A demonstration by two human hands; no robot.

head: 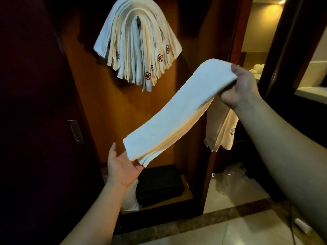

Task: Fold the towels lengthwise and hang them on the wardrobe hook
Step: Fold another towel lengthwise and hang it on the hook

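Note:
A long white towel (178,110), folded lengthwise into a narrow band, stretches from lower left to upper right in front of the open wardrobe. My right hand (240,85) grips its upper end, and the rest of the towel hangs down behind that hand with a small logo showing. Palm up under the lower end, my left hand (122,167) touches the towel's bottom edge with its fingertips. Several folded white towels with red logos (138,48) hang draped over the dark wardrobe hook (138,21) on the wooden back panel.
A black safe box (159,184) sits on the wardrobe floor beside a white bundle (129,200). The dark wardrobe door with a metal handle (76,130) stands at the left. A crumpled clear plastic bag (231,181) lies on the tiled floor at the right.

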